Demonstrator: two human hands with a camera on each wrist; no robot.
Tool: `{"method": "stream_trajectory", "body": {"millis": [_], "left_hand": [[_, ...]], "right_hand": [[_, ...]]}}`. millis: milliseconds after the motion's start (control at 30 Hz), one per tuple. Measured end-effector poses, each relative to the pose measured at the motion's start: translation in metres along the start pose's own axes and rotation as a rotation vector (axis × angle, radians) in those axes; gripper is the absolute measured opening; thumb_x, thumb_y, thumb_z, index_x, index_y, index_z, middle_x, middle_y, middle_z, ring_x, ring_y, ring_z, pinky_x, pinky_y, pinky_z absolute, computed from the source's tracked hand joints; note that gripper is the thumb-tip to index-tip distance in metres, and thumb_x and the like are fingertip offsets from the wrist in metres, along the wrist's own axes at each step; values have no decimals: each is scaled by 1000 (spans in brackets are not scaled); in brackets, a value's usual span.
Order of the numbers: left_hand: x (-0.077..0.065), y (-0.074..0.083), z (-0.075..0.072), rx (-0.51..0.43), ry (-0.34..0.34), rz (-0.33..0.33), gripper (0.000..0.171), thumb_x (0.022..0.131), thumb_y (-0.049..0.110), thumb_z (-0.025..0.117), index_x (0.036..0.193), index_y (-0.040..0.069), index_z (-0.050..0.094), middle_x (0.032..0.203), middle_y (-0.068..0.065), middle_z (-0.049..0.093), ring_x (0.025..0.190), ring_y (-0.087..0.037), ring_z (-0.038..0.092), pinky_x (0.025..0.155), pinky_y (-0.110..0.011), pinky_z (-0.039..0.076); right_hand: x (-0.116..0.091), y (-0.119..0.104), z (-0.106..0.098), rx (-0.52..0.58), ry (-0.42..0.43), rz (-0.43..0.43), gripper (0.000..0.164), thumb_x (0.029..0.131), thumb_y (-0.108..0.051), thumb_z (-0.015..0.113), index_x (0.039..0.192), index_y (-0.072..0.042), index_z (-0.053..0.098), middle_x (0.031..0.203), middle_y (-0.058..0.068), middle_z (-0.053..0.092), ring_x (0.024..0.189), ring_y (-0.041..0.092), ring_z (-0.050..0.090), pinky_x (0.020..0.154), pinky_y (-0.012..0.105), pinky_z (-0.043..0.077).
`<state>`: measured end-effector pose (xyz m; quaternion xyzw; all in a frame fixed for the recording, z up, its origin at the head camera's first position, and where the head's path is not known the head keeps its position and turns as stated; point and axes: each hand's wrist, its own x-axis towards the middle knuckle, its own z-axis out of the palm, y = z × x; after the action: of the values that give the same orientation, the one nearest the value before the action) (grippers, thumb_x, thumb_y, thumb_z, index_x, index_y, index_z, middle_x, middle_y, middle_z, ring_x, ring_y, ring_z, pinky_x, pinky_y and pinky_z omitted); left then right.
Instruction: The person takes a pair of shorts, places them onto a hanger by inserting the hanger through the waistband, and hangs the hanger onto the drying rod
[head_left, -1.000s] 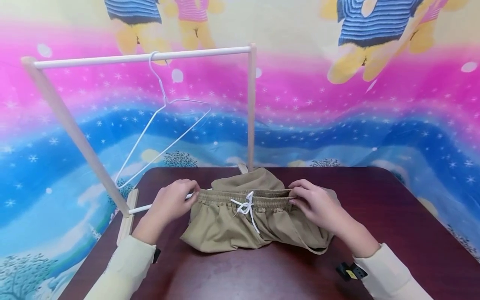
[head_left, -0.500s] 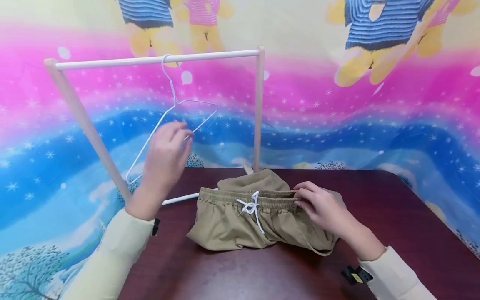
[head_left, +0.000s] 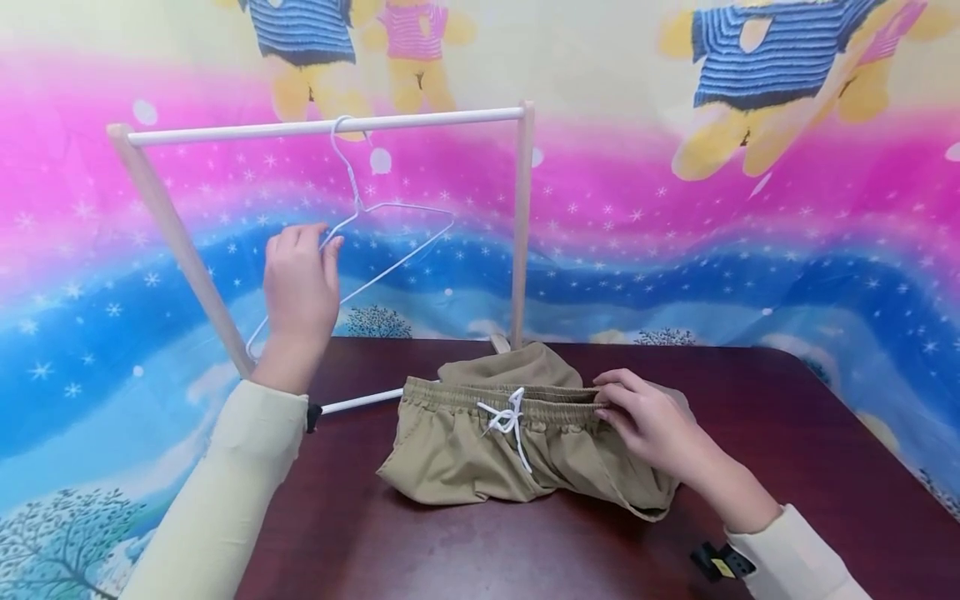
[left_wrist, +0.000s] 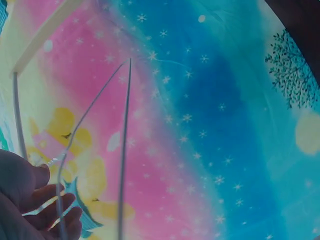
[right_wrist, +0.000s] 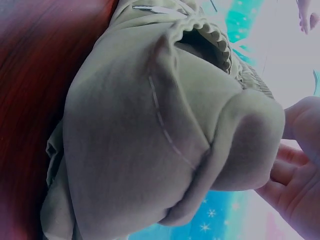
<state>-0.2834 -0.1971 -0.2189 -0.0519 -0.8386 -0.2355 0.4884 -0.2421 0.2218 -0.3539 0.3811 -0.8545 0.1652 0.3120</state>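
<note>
A white wire hanger (head_left: 397,265) hangs from the top bar of a small clothes rack (head_left: 450,119). My left hand (head_left: 302,279) is raised at the hanger's left shoulder, thumb and fingers on either side of the wire. In the left wrist view, the wire passes by the tips of loosely bent fingers (left_wrist: 62,202), with a gap to the thumb. Khaki drawstring pants (head_left: 450,454) lie bunched on the table, their white cord tied in a bow (head_left: 506,417). My right hand (head_left: 651,421) pinches the right end of the elastic waistband; in the right wrist view, fabric partly hides its fingertips.
The rack's wooden posts (head_left: 521,225) stand on the dark red table (head_left: 465,554), with a white lower bar (head_left: 360,402) running behind the pants. A patterned cloth backdrop (head_left: 637,242) hangs directly behind the table.
My left hand has let go of the waistband's left end and risen up and left to the hanger. My right hand stays on the waistband. The head view has shifted slightly.
</note>
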Motion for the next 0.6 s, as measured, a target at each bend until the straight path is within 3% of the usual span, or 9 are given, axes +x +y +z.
{"method": "stream_trajectory", "body": {"millis": [333, 600], "left_hand": [[4, -10, 0, -21, -50, -59, 31, 103, 20, 61, 117, -6, 71, 97, -26, 73, 86, -40, 68, 79, -51, 54], [10, -12, 1, -67, -23, -81, 26, 102, 11, 61, 119, -5, 72, 106, -25, 74, 99, -40, 70, 90, -51, 53]], "right_hand": [[-9, 5, -2, 14, 6, -6, 25, 79, 5, 82, 97, -9, 72, 114, 5, 66, 82, 11, 65, 67, 25, 54], [-14, 9, -4, 43, 15, -36, 28, 75, 7, 83, 93, -10, 70, 117, 4, 65, 85, 10, 64, 73, 15, 47]]}}
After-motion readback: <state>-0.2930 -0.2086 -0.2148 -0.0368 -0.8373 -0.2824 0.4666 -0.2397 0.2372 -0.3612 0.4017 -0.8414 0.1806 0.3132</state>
